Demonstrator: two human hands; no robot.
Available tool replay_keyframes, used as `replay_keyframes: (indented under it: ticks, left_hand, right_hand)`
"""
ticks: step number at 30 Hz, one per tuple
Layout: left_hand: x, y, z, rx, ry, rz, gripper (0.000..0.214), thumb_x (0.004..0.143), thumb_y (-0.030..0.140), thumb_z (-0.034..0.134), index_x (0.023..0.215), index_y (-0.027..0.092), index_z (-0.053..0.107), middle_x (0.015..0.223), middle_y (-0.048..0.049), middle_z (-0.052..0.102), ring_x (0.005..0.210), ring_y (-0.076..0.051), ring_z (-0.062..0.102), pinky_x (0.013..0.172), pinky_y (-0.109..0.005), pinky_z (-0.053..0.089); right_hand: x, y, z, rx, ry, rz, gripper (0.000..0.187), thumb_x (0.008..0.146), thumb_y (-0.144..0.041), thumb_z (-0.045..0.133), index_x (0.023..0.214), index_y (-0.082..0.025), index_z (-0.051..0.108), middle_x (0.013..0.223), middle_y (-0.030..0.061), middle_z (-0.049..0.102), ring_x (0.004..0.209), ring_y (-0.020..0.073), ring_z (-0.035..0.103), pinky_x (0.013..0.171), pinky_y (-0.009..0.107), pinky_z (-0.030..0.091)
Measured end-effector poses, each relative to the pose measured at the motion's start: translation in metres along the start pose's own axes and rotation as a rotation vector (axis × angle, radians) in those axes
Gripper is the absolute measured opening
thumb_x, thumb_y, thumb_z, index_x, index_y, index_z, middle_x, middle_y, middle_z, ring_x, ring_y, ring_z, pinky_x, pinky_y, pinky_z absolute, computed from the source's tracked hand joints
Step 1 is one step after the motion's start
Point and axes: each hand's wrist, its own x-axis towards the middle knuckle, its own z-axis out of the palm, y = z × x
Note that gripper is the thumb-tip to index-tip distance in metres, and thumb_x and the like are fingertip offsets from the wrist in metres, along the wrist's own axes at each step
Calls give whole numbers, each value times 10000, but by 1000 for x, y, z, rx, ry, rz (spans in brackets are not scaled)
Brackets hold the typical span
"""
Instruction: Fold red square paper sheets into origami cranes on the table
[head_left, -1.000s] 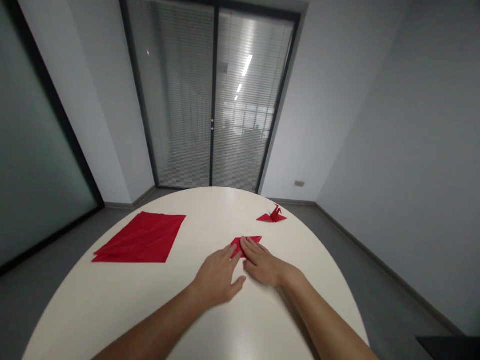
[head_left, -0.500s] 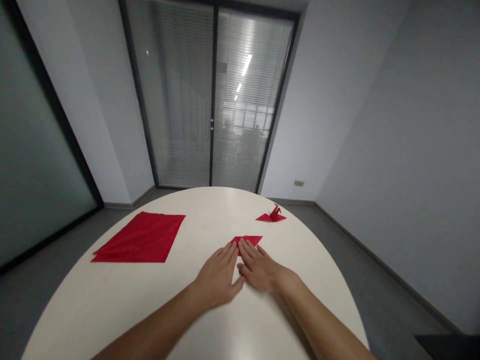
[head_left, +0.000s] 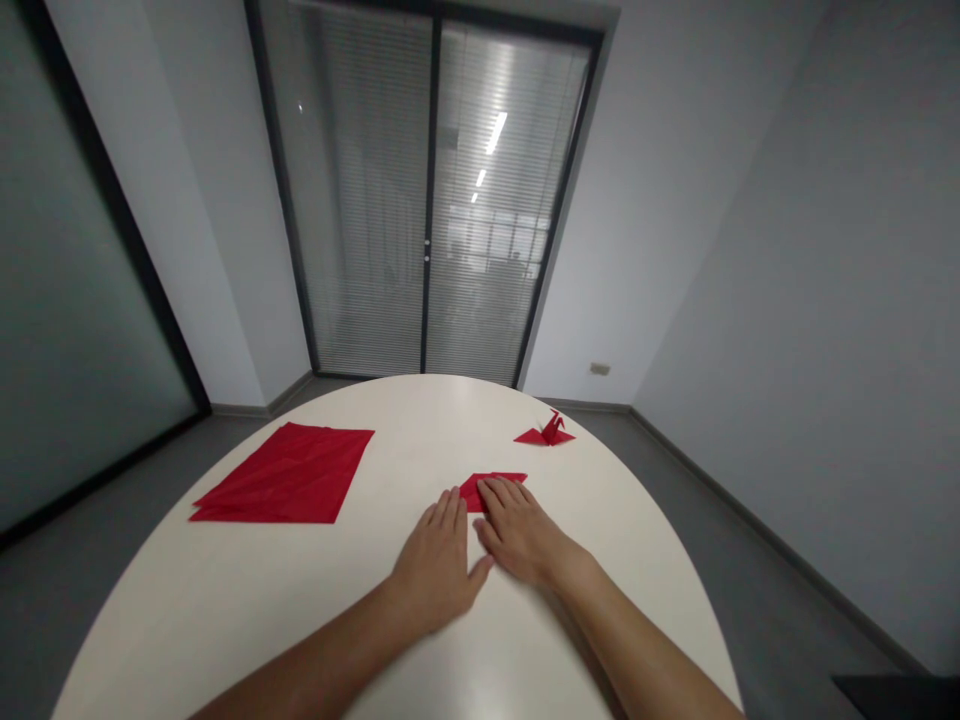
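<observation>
We treat the small folded red paper [head_left: 472,493], lying slightly right of the middle of the counter [head_left: 420,430] and partly beneath the right hand [head_left: 523,530], as light, thin and easily creased, so we recommend pinning it flat and lifting by an exposed edge. We read its long axis as running left to right, with a pointed corner directed right; its covered portion hides the full outline. We note both hands' fingers extended, grasping nothing: the right set rests across the paper, and those of the left hand [head_left: 436,568] lie at its left end.
</observation>
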Motion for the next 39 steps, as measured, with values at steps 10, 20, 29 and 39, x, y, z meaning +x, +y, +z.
replay_keyframes:
  ticks: [10,20,29,39]
  left_hand:
    - [-2,1,3,61,48,0,659,926,370,425,1488,25,408,1574,-246,353,1475,-354,335,1173,-523,319]
    - [4,6,-2,292,23,-136,485,964,257,432,1368,35,584,1419,-274,553,1320,-401,522,1019,-524,444]
    - [7,1,-20,320,27,-154,507,928,137,427,1404,-2,534,1507,-282,446,1387,-397,443,1008,-519,451]
    - [3,-6,-6,175,-15,-37,551,1010,322,368,1495,69,437,1579,-179,373,1461,-335,369,1155,-511,361]
  right_hand:
    - [9,10,9,79,-134,-27,737,1042,-516,171,1597,-35,108,1667,156,59,1555,268,29,1266,469,83]
    - [7,13,-1,128,-152,-1,737,1039,-536,199,1602,-64,140,1671,119,86,1555,268,34,1270,447,79]
    - [5,18,2,155,-133,-26,685,1037,-577,224,1608,-199,196,1678,86,89,1553,297,26,1256,496,76]
    - [10,25,10,122,-118,-40,645,1049,-534,213,1608,-211,191,1675,70,113,1551,319,23,1247,540,61]
